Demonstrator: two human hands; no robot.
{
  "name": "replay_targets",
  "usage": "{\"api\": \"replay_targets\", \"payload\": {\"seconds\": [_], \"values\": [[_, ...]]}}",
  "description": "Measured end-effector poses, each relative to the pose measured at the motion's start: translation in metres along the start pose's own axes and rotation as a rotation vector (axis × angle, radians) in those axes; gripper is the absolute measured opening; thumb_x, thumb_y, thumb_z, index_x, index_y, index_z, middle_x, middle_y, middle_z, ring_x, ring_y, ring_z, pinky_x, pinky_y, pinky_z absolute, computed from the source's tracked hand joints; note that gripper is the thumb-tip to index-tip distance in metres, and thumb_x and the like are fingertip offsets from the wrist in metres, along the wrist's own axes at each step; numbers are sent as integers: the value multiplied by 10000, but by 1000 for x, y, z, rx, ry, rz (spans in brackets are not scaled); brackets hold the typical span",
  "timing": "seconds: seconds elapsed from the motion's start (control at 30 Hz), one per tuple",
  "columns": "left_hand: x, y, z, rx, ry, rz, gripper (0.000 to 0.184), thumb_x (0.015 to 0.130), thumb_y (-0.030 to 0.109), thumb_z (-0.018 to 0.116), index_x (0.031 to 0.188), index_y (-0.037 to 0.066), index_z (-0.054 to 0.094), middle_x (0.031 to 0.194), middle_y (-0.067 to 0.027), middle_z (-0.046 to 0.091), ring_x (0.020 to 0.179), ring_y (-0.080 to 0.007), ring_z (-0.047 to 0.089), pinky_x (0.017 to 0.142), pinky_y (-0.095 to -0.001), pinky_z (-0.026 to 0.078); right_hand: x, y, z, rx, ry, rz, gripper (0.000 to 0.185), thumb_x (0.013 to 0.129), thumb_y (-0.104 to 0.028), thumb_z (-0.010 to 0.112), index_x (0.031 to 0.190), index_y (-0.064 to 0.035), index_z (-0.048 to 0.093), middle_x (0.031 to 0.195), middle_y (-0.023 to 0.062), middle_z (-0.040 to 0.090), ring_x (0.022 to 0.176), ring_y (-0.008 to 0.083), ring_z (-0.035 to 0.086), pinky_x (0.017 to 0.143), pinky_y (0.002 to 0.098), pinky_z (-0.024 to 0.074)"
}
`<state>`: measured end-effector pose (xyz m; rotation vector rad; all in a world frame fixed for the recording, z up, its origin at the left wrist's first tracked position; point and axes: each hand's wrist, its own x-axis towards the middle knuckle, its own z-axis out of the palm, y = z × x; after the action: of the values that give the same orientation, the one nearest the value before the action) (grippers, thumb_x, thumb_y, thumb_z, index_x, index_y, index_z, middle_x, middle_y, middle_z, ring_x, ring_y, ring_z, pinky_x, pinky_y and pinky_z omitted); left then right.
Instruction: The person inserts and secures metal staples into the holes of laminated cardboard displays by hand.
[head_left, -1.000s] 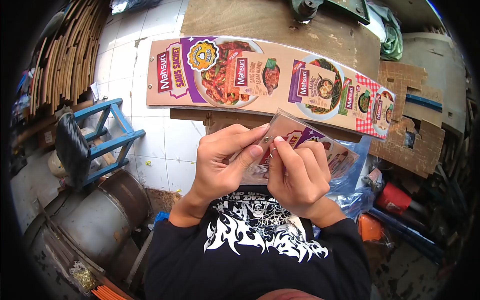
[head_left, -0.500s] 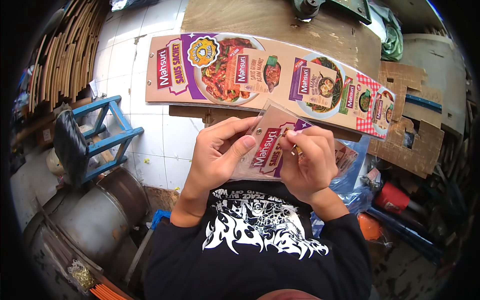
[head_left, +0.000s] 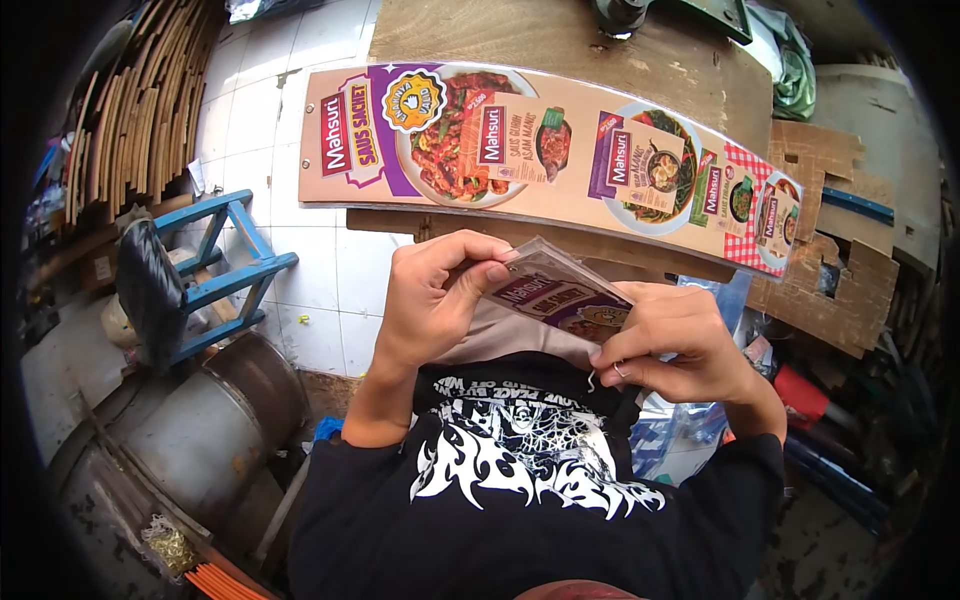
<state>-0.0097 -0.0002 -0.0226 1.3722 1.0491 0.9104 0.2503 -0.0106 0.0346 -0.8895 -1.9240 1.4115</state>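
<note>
A printed Mahsuri sauce sign [head_left: 562, 295] in a clear, stiff covering is held above my lap, tilted so that its face appears foreshortened. My left hand [head_left: 432, 300] pinches its left end between thumb and fingers, near the corner. My right hand [head_left: 678, 345] is closed around the sign's right part, fingers bent and covering that side. A thin whitish bit [head_left: 592, 380] pokes out below the right fingertips; what it is I cannot make out. Just beyond both hands, a long matching sign [head_left: 570, 150] lies face up, with an eyelet at its left end.
The long sign rests on a wooden board table [head_left: 450, 40]. A blue-framed stool [head_left: 235, 265] and a metal drum [head_left: 215, 410] stand to the left. Wooden strips [head_left: 140, 110] are stacked at far left. Cut cardboard [head_left: 830, 270] and a red object [head_left: 800, 395] are on the right.
The sign has tipped to a flatter viewing angle. My right hand has moved right and away from the sign's lettering toward its right side; my left hand keeps its end.
</note>
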Motion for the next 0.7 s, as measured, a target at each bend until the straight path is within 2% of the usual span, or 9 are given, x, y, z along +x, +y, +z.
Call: {"api": "replay_targets", "payload": {"seconds": [0.07, 0.1, 0.13, 0.2, 0.27, 0.33, 0.4, 0.47, 0.7], "values": [[-1, -4, -1, -34, -9, 61, 81, 871, 18, 684, 911, -50, 670, 854, -120, 713, 776, -139, 673, 689, -248, 523, -3, -6, -2, 120, -125, -14, 123, 754, -44, 768, 871, -40, 727, 694, 55, 652, 661, 254, 629, 992, 431, 489], [-2, -6, -1, -70, -16, 124, 83, 855, 25, 701, 899, -37, 670, 850, -121, 713, 772, -156, 682, 692, -255, 528, -4, -10, -5, 171, -178, 10, 103, 775, -60, 763, 871, -43, 730, 681, 54, 646, 606, 235, 601, 1111, 464, 391], [-2, -9, -1, -68, -14, 117, 83, 855, 25, 701, 899, -37, 670, 850, -121, 713, 772, -156, 682, 692, -255, 528, -3, -11, -7, 178, -180, 11, 103, 775, -60, 763, 871, -43, 730, 681, 54, 646, 606, 235, 601, 1111, 464, 391], [-2, -16, -2, -161, -119, 381, 84, 834, 41, 717, 889, -7, 676, 846, -122, 713, 782, -211, 700, 695, -278, 545, 0, -10, -10, 340, -272, -67, 88, 790, -70, 762, 866, -38, 731, 684, 53, 658, 572, 221, 585, 1105, 459, 398], [2, -20, -6, -200, -240, 547, 73, 833, 86, 722, 879, 38, 692, 848, -115, 719, 840, -254, 716, 890, -430, 513, -7, 7, 4, 647, -161, -18, 102, 806, -48, 763, 891, -13, 720, 785, 88, 706, 613, 180, 626, 813, 340, 559], [4, -19, -2, -282, -255, 587, 55, 835, 98, 720, 863, 51, 712, 839, -108, 721, 844, -254, 722, 956, -461, 468, -3, 17, 34, 657, 6, -72, 143, 798, -36, 770, 924, -3, 712, 816, 110, 707, 636, 169, 639, 644, 283, 525], [4, -21, 3, -308, -237, 608, 43, 838, 88, 715, 855, 49, 719, 836, -110, 722, 844, -263, 723, 956, -458, 473, 2, 21, 64, 391, 252, -75, 175, 773, -24, 779, 933, -8, 710, 747, 70, 674, 570, 125, 584, 526, 242, 441], [2, -24, 1, -333, -219, 629, 35, 840, 78, 710, 847, 47, 725, 833, -112, 722, 843, -272, 725, 956, -455, 479, 9, 16, 82, 295, 447, -76, 192, 746, -9, 788, 921, -11, 709, 686, 53, 639, 507, 107, 538, 463, 224, 386], [-3, -32, -4, -450, -194, 603, 66, 817, 80, 730, 850, 24, 721, 845, -142, 722, 851, -308, 723, 976, -480, 480, 9, 12, 105, 103, 596, -166, 235, 672, 59, 787, 881, -5, 699, 630, 52, 601, 478, 128, 531, 428, 241, 384]]}}
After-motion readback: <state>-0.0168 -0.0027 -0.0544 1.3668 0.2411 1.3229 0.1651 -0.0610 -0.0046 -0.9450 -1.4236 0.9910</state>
